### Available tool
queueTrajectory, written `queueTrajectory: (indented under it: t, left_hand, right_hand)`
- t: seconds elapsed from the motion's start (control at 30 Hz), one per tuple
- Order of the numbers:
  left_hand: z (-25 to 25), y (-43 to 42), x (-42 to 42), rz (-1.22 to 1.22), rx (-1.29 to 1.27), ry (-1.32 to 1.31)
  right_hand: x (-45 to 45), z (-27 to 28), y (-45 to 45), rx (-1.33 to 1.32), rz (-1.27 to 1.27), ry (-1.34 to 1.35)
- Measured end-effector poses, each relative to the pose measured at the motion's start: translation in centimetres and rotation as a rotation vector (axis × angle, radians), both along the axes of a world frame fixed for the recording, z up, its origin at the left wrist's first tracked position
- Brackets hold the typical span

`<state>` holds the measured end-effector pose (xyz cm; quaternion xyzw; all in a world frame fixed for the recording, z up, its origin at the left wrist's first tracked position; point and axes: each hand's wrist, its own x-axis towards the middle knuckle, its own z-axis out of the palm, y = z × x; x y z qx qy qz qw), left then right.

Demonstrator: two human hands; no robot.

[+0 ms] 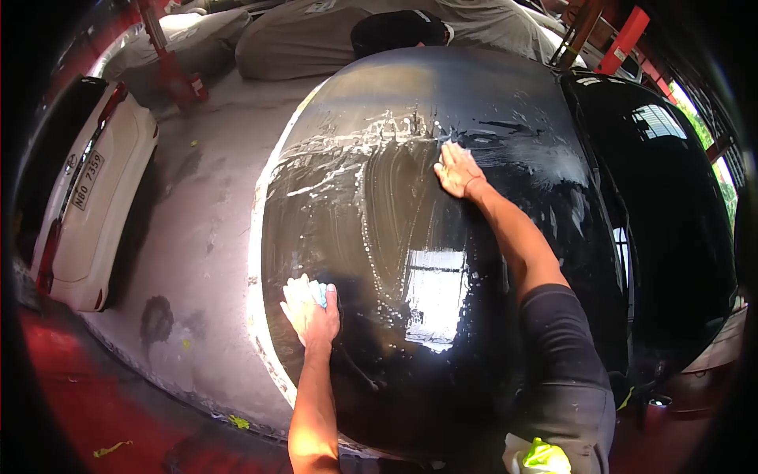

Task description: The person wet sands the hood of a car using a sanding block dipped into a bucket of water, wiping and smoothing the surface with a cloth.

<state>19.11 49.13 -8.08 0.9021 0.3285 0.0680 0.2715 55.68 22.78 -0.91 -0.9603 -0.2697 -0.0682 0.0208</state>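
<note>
A dark, glossy car hood (pixel 395 205) carries wet white streaks and droplets across its upper half. My left hand (pixel 310 310) rests near the hood's left edge, with a small light blue piece (pixel 320 294) showing between its thumb and fingers. Farther up, my right hand (pixel 458 169) lies flat on the hood, fingers stretched toward the streaks. Beneath its palm the surface is hidden. White masking or paper (pixel 255 268) runs along the hood's left edge.
A white car (pixel 103 205) stands at the left. The dark windshield (pixel 655 205) is on the right. Covered vehicles (pixel 296 39) and a person in a dark top (pixel 395 30) are beyond the hood. Red stands (pixel 624 41) rise at the upper right.
</note>
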Motion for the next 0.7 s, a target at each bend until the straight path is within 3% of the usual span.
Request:
queueTrajectory:
  t: [0.07, 0.1, 0.2, 0.3, 0.33, 0.4, 0.47, 0.53, 0.6, 0.7]
  left_hand:
    - [0.5, -0.1, -0.2, -0.012, 0.035, -0.008]
    - [0.4, 0.1, -0.4, -0.005, 0.021, -0.009]
    - [0.2, 0.2, -0.1, -0.01, 0.032, -0.026]
    - [0.2, 0.0, -0.3, -0.003, 0.059, -0.014]
    - [0.6, 0.0, -0.1, -0.002, 0.056, -0.016]
    - [0.4, -0.1, -0.1, 0.003, 0.08, -0.009]
    - [0.1, -0.1, -0.1, 0.006, 0.092, -0.043]
    - [-0.9, -0.1, -0.2, 0.008, 0.154, -0.096]
    - [-0.9, 0.0, -0.3, 0.014, 0.097, -0.062]
    - [-0.9, 0.1, -0.2, 0.025, 0.069, -0.024]
  right_hand:
    - [1.9, -0.6, 0.5, -0.085, -0.137, 0.024]
    - [-0.4, -0.6, 0.6, -0.126, -0.043, 0.041]
    - [-17.7, 0.7, -4.5, -0.183, 0.257, 0.086]
    - [-31.0, 4.0, -9.5, -0.305, 0.387, 0.416]
    - [-30.3, 4.5, -10.4, -0.353, 0.446, 0.488]
    - [-22.3, 2.8, -10.1, -0.241, 0.354, 0.226]
    - [-10.3, 1.1, -7.2, -0.205, 0.103, 0.121]
    - [-3.8, 0.0, -4.4, -0.169, -0.052, 0.059]
    - [-6.7, -1.0, -5.3, -0.183, 0.063, 0.043]
    - [-24.2, 2.1, -10.4, -0.103, 0.359, 0.202]
